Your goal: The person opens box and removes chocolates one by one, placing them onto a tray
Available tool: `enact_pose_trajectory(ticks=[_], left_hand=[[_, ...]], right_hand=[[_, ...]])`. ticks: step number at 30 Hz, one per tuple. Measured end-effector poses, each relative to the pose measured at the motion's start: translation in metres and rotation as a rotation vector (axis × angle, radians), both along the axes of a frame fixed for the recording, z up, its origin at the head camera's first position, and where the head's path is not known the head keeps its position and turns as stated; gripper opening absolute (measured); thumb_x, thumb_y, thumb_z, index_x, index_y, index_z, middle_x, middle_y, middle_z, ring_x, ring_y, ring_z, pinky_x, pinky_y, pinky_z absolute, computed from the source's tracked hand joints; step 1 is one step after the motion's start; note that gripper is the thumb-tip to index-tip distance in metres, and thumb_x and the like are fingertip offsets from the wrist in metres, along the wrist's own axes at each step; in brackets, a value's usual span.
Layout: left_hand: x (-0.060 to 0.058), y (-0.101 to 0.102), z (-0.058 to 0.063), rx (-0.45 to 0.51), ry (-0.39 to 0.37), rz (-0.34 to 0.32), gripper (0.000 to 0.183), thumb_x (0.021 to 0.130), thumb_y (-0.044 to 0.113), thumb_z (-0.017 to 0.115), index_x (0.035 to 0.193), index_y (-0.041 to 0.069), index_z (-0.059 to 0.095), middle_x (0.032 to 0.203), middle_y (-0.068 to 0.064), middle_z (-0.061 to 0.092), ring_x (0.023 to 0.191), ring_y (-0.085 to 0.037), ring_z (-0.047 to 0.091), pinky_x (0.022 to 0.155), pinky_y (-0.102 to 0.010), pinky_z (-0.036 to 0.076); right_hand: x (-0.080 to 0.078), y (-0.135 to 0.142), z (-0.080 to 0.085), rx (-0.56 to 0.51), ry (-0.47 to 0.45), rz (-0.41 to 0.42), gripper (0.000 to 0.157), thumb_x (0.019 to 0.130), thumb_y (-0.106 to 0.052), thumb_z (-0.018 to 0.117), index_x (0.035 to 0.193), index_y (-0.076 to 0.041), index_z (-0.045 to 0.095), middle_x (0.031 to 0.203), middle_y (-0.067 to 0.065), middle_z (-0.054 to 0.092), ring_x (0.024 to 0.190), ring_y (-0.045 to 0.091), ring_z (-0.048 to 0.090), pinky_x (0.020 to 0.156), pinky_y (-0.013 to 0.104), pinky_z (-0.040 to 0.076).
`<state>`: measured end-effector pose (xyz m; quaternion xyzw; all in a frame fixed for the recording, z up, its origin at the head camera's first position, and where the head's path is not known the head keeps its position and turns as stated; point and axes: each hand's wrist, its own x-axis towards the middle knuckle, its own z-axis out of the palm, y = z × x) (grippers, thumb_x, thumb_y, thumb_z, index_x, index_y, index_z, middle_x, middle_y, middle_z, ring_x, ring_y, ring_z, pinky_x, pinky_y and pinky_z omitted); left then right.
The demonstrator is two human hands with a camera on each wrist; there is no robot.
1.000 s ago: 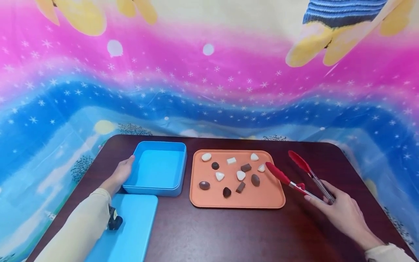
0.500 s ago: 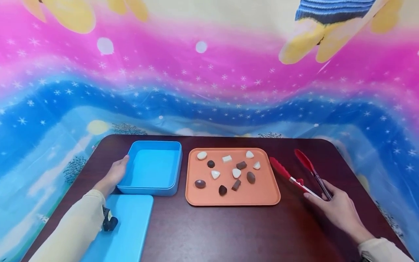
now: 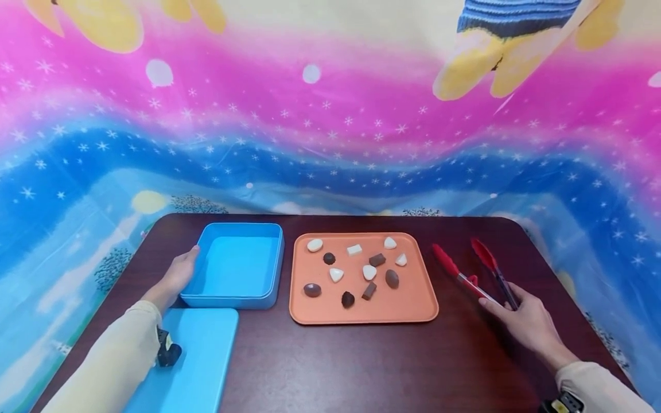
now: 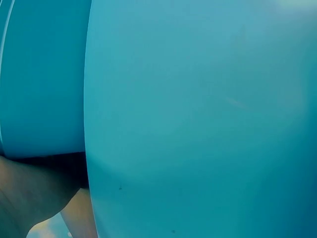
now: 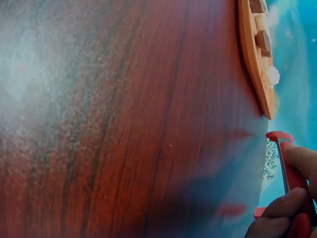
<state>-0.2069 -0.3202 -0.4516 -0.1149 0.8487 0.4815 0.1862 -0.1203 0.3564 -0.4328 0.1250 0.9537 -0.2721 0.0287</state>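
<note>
My left hand [image 3: 181, 272] holds the left side of an open blue box [image 3: 234, 264]. The thumb reaches the box's rim, and the other fingers are mostly hidden. In the left wrist view, the blue box [image 4: 44, 84] rises beside the hand [image 4: 29, 198]. A blue lid [image 3: 196, 350] lies in front of the box, below my left forearm. On the right, my right hand [image 3: 529, 318] grips metal tongs [image 3: 467, 280] with red tips, spread apart with nothing between them. The tongs [image 5: 292, 173] also show in the right wrist view, between fingers and thumb.
An orange tray [image 3: 320, 312] lies mid-table, carrying several white and brown chocolates [image 3: 392, 279]. The dark wooden table [image 3: 330, 367] ends at a patterned cloth backdrop [image 3: 310, 149]. The tongs' tips are just right of the tray.
The tongs have drawn away from the tray's right edge, from overlapping it to beside it. The whole head view has shifted slightly. My left hand stays at the box.
</note>
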Motion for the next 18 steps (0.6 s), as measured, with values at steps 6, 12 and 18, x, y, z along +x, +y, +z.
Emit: enact_pose_trajectory(ticks=[6,12,18], left_hand=[[0.0014,-0.0009,-0.0017,0.006,-0.006,-0.001,0.085,0.104,0.062,0.005,0.159,-0.001,-0.011,0.166,-0.032,-0.004,0.152,-0.057,0.002,0.12,-0.074,0.011],[0.0017,-0.0003,-0.001,0.001,-0.007,-0.009,0.085,0.104,0.062,0.004,0.159,-0.001,-0.011,0.166,-0.032,-0.004,0.151,-0.058,0.002,0.12,-0.074,0.011],[-0.0004,-0.0012,-0.0015,0.0,0.002,0.001,0.085,0.104,0.061,0.004,0.159,-0.001,-0.009,0.166,-0.032,-0.003,0.152,-0.056,0.001,0.121,-0.072,0.01]], right_hand=[[-0.0006,0.0027,-0.0065,0.013,-0.015,0.001,0.085,0.094,-0.06,0.062,0.142,0.006,0.04,0.074,0.003,0.049,0.06,0.012,0.041,0.053,0.027,0.03],[-0.0007,0.0057,-0.0073,0.026,-0.044,0.036,0.077,0.096,-0.061,0.059,0.135,0.003,0.044,0.071,0.003,0.049,0.058,0.013,0.044,0.051,0.027,0.033],[-0.007,0.0076,-0.0007,0.024,-0.178,0.105,0.098,0.096,-0.064,0.055,0.151,0.011,0.026,0.062,0.004,0.057,0.052,0.017,0.057,0.048,0.032,0.05]])
